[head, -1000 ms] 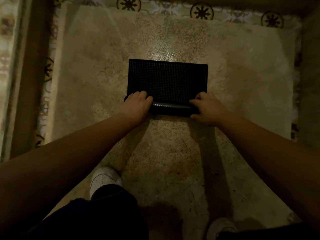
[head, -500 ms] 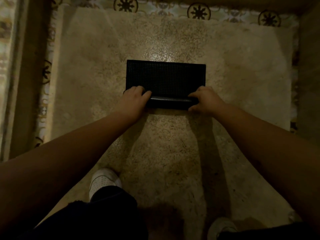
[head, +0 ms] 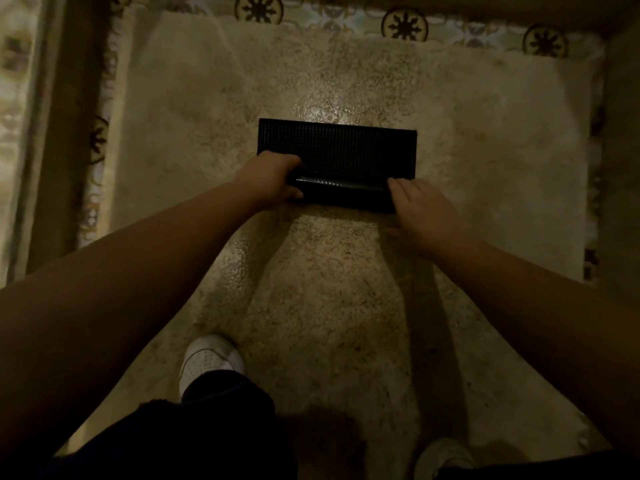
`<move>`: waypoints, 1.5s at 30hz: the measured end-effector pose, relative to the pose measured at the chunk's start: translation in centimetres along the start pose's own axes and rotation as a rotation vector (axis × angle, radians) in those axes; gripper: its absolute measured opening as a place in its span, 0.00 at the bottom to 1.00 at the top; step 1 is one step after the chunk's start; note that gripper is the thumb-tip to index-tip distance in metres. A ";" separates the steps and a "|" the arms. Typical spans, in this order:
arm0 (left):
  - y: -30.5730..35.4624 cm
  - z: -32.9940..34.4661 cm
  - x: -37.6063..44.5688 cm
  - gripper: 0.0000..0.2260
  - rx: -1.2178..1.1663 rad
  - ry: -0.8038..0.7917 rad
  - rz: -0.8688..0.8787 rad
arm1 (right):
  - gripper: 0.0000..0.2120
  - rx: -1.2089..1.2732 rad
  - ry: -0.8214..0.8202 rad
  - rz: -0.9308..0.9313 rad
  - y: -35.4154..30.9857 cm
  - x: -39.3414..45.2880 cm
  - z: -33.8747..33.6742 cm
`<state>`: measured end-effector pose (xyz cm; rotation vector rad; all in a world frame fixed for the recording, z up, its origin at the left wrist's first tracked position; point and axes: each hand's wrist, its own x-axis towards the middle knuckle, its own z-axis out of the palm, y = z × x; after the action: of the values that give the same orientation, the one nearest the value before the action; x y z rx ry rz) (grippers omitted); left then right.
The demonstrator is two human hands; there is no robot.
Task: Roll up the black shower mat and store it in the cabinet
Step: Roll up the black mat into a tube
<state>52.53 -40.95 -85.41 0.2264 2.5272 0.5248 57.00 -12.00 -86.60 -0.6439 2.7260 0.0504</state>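
The black shower mat (head: 341,150) lies on the speckled floor ahead of me, dotted with a fine grid. Its near part is rolled into a thick tube (head: 343,194) that runs left to right; the far part is still flat. My left hand (head: 273,178) is curled over the tube's left end, fingers wrapped on it. At the tube's right end rests my right hand (head: 420,209), fingers lying flat against the roll. No cabinet is in view.
The floor (head: 329,289) is wet-looking stone, bordered by patterned tiles (head: 403,26) at the back and a raised dark sill (head: 65,133) on the left. A wall edge (head: 620,150) stands on the right. My white shoes (head: 207,362) stand below.
The roll has moved farther away from me and grown thicker, so less flat mat shows. Both hands have travelled forward with it.
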 end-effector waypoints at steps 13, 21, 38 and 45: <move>-1.2 1.7 -2.0 0.29 0.177 0.133 0.202 | 0.30 0.084 -0.322 0.020 2.4 6.5 -3.6; -1.2 2.9 -3.3 0.28 0.411 0.155 0.299 | 0.39 0.340 -0.643 0.067 1.9 4.9 -2.0; 0.1 0.4 -0.5 0.21 0.433 -0.066 0.203 | 0.33 0.124 0.001 0.089 -1.3 -0.8 0.9; 0.1 0.4 -1.0 0.24 0.249 -0.178 0.098 | 0.36 0.249 -0.102 0.084 0.2 0.1 0.4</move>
<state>53.60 -41.00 -85.23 0.4700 2.4113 0.2147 56.93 -11.85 -87.02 -0.4426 2.6020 -0.2261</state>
